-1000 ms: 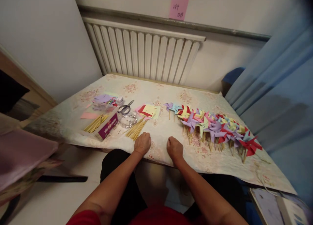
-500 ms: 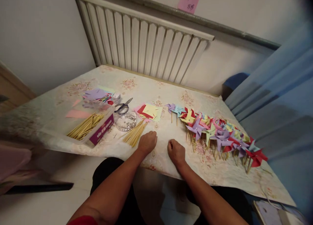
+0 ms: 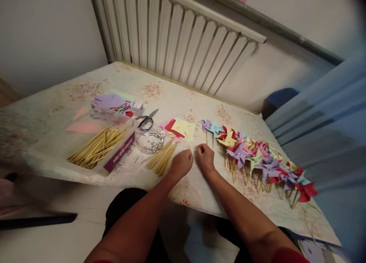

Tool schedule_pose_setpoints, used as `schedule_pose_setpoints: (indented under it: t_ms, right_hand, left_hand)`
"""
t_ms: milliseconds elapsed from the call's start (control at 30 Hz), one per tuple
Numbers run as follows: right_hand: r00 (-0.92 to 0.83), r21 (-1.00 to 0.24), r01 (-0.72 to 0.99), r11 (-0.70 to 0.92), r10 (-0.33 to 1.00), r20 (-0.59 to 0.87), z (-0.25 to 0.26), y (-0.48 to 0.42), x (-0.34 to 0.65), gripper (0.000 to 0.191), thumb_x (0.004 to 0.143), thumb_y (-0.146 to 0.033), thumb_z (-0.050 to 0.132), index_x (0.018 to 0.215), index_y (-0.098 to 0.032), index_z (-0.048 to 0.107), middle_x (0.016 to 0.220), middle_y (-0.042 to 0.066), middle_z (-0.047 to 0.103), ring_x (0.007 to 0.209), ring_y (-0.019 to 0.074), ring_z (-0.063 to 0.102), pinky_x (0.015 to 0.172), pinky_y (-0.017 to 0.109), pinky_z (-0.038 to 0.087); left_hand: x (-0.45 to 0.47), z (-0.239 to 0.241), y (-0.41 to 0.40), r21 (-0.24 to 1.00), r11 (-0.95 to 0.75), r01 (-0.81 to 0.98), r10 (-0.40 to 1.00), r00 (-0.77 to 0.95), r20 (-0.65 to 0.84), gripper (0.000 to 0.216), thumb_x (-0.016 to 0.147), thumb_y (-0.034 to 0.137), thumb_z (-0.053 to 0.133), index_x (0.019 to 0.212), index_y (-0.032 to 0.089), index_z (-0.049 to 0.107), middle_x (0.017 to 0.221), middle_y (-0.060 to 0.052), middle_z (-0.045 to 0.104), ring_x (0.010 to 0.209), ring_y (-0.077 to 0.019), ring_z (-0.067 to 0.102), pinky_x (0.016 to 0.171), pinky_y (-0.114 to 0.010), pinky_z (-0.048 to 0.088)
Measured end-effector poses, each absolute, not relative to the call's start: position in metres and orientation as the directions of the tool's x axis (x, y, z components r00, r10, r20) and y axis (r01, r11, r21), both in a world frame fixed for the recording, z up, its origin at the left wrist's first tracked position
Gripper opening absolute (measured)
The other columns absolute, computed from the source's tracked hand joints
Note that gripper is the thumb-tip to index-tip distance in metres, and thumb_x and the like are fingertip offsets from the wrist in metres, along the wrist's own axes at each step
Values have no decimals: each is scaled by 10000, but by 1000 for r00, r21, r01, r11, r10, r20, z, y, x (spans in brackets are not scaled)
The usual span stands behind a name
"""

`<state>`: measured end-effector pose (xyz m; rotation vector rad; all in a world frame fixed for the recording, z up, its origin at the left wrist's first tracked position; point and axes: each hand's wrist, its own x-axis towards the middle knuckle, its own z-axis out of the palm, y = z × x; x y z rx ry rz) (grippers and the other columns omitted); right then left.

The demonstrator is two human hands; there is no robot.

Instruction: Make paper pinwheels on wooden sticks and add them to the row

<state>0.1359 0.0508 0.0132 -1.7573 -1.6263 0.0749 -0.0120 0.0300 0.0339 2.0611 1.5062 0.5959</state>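
Observation:
My left hand (image 3: pixel 182 162) rests on the flowered tablecloth as a fist, nothing showing in it. Just left of it lies a fanned bundle of thin wooden sticks (image 3: pixel 161 158). My right hand (image 3: pixel 205 156) is also curled into a fist, a short gap away, with no object visible in it. Cut paper squares (image 3: pixel 183 129), yellow on top with red beside, lie beyond my hands. To the right of my right hand, many paper pinwheels (image 3: pixel 268 167) in purple, red, yellow and blue stand in rows on sticks.
A clear plastic box (image 3: pixel 94 167) holds more sticks at the left. Near it are a round clear dish of small shiny pieces (image 3: pixel 150 141), scissors (image 3: pixel 146 120), a small white box (image 3: pixel 137 107) and purple paper (image 3: pixel 108 101). A radiator (image 3: pixel 171 42) lines the wall; a blue curtain (image 3: pixel 323 118) hangs right.
My right hand has moved forward and come nearer my left hand. Both remain fists. The view has shifted slightly; the things on the table lie as before.

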Motion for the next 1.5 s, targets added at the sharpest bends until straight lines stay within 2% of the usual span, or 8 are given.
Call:
schedule_pose_setpoints:
  t_ms: [167, 300, 500, 767, 1000, 1167, 1333, 1500]
  right_hand:
    - [-33, -362, 901, 237, 872, 488, 30, 93, 122, 308, 806, -202, 485, 1073, -151, 630, 1008, 112, 662, 904, 234, 565, 838, 356, 443]
    - [-195, -240, 922, 305, 899, 393, 37, 113, 115, 428, 799, -166, 515, 1220, -139, 582, 1181, 140, 629, 1088, 277, 509, 963, 393, 403]
    - [-228, -151, 949, 275, 935, 270, 38, 123, 108, 369, 815, -150, 493, 1168, -175, 597, 1111, 108, 651, 1035, 270, 502, 920, 368, 386]
    - [-170, -106, 974, 202, 953, 250, 31, 130, 109, 215, 894, -173, 420, 952, -191, 626, 923, 96, 654, 897, 234, 521, 753, 310, 357]
    - [-92, -168, 973, 157, 936, 340, 25, 134, 109, 205, 898, -173, 420, 875, -180, 623, 861, 74, 636, 773, 195, 498, 689, 293, 314]
    - [-1, -271, 956, 115, 922, 387, 28, 138, 107, 213, 875, -177, 425, 786, -172, 619, 768, 51, 617, 694, 170, 471, 658, 287, 294]
    - [104, -374, 924, 78, 891, 441, 38, 150, 109, 193, 812, -161, 447, 739, -169, 626, 716, 40, 625, 673, 167, 496, 665, 284, 318]
    - [291, -469, 882, -52, 842, 453, 56, 163, 114, 215, 790, -167, 437, 750, -165, 648, 721, 53, 654, 676, 183, 530, 698, 294, 363]
  left_hand:
    - [-13, 33, 34, 713, -220, 666, 963, 267, 48, 188, 902, 220, 438, 780, 191, 578, 810, -57, 660, 759, -180, 577, 655, -302, 324]
    - [-13, 31, 36, 755, -207, 622, 963, 265, 45, 178, 881, 201, 449, 761, 187, 579, 807, -59, 660, 753, -178, 567, 657, -298, 321]
    - [-13, 29, 38, 773, -198, 603, 961, 276, 32, 160, 854, 183, 457, 760, 185, 587, 817, -66, 662, 766, -186, 566, 668, -302, 328]
    - [-13, 30, 37, 770, -209, 603, 960, 275, 45, 169, 858, 185, 452, 763, 184, 592, 815, -67, 661, 768, -187, 567, 668, -301, 333]
    - [-13, 28, 38, 755, -217, 619, 959, 279, 47, 166, 865, 192, 451, 786, 185, 597, 834, -63, 666, 781, -183, 570, 667, -300, 332]
    - [-13, 29, 38, 767, -205, 608, 962, 271, 41, 159, 859, 190, 459, 772, 187, 592, 817, -55, 661, 761, -176, 564, 660, -296, 333]
    - [-13, 32, 38, 785, -178, 593, 965, 261, 22, 174, 858, 179, 451, 781, 185, 607, 800, -48, 656, 746, -168, 556, 659, -285, 341]
    - [-13, 33, 39, 832, -132, 538, 972, 233, 4, 167, 842, 175, 464, 738, 185, 595, 742, -34, 635, 701, -156, 541, 634, -276, 336]
